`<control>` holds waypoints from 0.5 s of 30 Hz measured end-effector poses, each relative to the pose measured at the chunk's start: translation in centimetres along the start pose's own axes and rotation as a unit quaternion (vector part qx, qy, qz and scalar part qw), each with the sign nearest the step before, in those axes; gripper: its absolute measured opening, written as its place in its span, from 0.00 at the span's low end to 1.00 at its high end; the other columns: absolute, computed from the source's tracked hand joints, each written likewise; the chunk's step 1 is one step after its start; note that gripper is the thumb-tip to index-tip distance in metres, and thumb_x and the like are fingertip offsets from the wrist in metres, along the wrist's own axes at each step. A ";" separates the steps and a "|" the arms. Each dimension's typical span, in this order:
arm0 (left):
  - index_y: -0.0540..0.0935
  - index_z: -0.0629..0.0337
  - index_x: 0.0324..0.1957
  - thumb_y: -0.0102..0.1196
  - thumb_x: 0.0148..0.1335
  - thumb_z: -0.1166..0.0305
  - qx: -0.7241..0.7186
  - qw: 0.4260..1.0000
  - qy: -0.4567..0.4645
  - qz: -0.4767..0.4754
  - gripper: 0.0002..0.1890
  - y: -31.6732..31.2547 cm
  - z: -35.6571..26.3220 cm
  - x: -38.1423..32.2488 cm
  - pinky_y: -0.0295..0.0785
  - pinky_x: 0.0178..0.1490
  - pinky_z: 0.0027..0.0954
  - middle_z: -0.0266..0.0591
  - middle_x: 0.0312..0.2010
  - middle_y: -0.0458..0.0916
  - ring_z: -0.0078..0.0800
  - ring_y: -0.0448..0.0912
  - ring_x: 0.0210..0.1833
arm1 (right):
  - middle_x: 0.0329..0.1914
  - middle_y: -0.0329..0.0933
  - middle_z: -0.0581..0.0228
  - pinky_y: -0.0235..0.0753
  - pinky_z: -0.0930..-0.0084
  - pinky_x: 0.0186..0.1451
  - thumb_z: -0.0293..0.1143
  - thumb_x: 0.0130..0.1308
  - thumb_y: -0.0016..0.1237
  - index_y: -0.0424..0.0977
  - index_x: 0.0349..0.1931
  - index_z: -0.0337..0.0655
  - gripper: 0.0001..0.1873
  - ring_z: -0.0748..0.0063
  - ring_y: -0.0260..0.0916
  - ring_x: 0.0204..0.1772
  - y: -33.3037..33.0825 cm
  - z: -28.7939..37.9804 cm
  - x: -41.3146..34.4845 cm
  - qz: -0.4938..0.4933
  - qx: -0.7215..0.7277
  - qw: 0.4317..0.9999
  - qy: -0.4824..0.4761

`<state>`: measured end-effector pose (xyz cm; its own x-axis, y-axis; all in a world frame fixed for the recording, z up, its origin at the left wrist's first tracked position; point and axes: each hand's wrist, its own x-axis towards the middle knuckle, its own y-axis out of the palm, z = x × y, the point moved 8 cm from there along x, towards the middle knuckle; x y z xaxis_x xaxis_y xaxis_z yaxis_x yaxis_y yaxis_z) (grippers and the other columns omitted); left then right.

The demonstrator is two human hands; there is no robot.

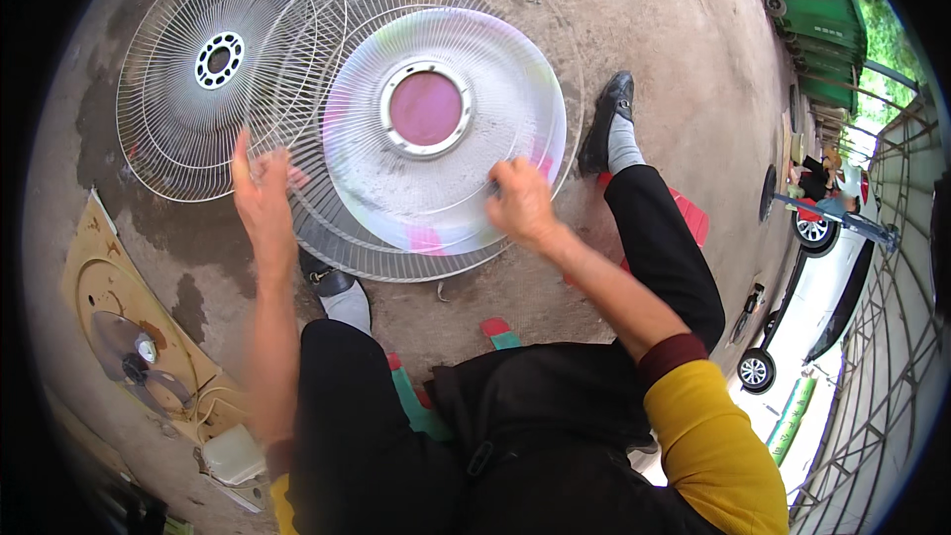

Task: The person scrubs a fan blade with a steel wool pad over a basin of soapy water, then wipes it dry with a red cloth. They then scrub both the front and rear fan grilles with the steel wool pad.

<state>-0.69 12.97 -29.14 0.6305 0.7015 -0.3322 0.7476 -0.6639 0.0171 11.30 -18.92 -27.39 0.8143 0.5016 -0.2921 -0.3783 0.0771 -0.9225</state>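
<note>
A round wire fan guard (356,261) lies tilted before me over a pale basin (513,52) with pink patches. Through the guard's central white ring (464,115) shows the basin's pink bottom. My right hand (524,204) is over the guard's lower right, its fingers curled around a small dark object (493,187), mostly hidden. At the guard's left edge is my left hand (266,178), blurred, with fingers apart and nothing visible in it. Whether it touches the wires is unclear.
A second wire fan guard (219,119) lies on the wet concrete floor at left. Below it are a stained board (93,238), dark fan blades (134,370) and a whitish box (234,455) with a cable. Red plastic (691,215) shows beside my leg. A white car (806,297) and people stand far right.
</note>
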 end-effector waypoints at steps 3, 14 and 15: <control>0.56 0.60 0.71 0.53 0.65 0.73 -0.079 0.994 -0.075 -0.007 0.34 -1.2 2.4 -4.5 0.79 0.47 0.36 0.49 0.44 0.76 0.34 0.79 0.41 | 0.34 0.68 0.50 0.72 0.59 0.43 0.25 0.47 0.53 0.72 0.40 0.34 0.17 0.51 0.69 0.41 1.1 4.5 -2.3 -0.061 0.102 0.993 0.006; 0.54 0.59 0.71 0.47 0.66 0.83 -0.102 0.984 -0.116 0.083 0.33 -0.4 3.5 -6.7 0.83 0.39 0.35 0.60 0.42 0.81 0.39 0.84 0.38 | 0.40 0.75 0.68 0.68 0.65 0.40 0.20 0.44 0.53 0.73 0.35 0.45 0.15 0.62 0.66 0.35 0.8 14.2 -0.5 -0.137 0.204 0.902 -0.356; 0.54 0.59 0.71 0.45 0.65 0.83 -0.083 0.986 -0.118 0.089 0.33 -0.4 3.5 -6.4 0.83 0.39 0.35 0.59 0.42 0.80 0.39 0.84 0.38 | 0.38 0.77 0.70 0.68 0.67 0.39 0.23 0.47 0.55 0.74 0.31 0.47 0.10 0.68 0.67 0.34 0.6 11.9 0.4 -0.137 0.144 0.908 -0.369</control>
<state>-5.74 7.86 -30.30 0.7041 0.4848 -0.5189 0.6649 -0.7067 0.2420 6.14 -8.40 -25.08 0.4191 0.8623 0.2842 -0.3920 0.4542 -0.8000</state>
